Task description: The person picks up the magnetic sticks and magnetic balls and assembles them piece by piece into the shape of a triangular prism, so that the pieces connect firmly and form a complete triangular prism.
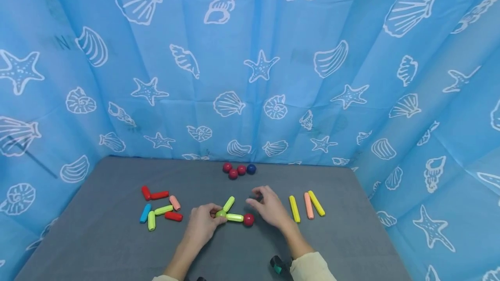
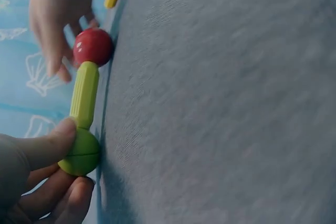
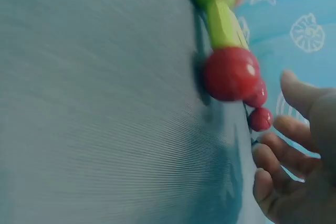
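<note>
Between thumb and fingers my left hand [image 1: 201, 225] pinches a green ball [image 2: 84, 156], part of a small build lying low over the grey cloth. Two yellow-green sticks join that ball: one stick [image 1: 228, 204] points away toward the back, the other stick [image 1: 235, 217] runs right to a red ball [image 1: 248, 219]. Just right of the red ball is my right hand [image 1: 270, 206], its fingers apart and loosely bent, holding nothing. In the right wrist view, a gap shows between these fingers [image 3: 283, 153] and the red ball [image 3: 232, 74].
On the left lie several short sticks in red, blue, pink and yellow-green [image 1: 163, 210]. Two long yellow sticks [image 1: 294, 209] and a salmon stick [image 1: 308, 205] lie to the right. Several red balls [image 1: 233, 173] and a dark blue ball [image 1: 251, 168] sit near the back edge, before a blue curtain [image 1: 258, 112].
</note>
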Available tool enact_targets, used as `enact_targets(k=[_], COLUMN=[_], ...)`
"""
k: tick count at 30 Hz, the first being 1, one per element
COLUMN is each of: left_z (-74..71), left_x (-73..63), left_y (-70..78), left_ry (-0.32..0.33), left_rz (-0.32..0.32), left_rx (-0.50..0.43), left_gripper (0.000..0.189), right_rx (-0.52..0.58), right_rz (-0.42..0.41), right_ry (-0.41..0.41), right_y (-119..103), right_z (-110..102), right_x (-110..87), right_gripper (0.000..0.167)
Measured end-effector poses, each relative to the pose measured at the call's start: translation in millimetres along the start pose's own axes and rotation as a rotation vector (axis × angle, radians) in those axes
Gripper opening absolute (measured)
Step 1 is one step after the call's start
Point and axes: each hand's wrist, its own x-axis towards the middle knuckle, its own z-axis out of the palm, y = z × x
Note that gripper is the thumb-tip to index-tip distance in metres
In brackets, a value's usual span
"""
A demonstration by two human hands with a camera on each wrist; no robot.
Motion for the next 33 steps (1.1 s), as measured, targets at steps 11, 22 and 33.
enact_targets(k=[11, 22, 33], left_z=[2.8, -1.1, -0.3], left_x=[-1.8, -2.7, -1.9], left_y=[5.3, 3.2, 1.6], left_ry=[0.026, 0.029, 0.020], left_rz=[-0.037, -0.041, -0.019], left_rx=[0.005, -0.004, -0.012], left_gripper=[0.032, 0.034, 0.035], right_rx=[-0.098, -0.125, -0.090], right_rz=[-0.043, 0.061, -0.046], right_ry=[0.230, 0.195, -0.037], right_y=[12.4, 16.6, 3.7], right_z=[6.6, 10.5, 0.5], right_x=[82.3, 83.2, 35.7], right_gripper=[0.054, 0.036, 0.032])
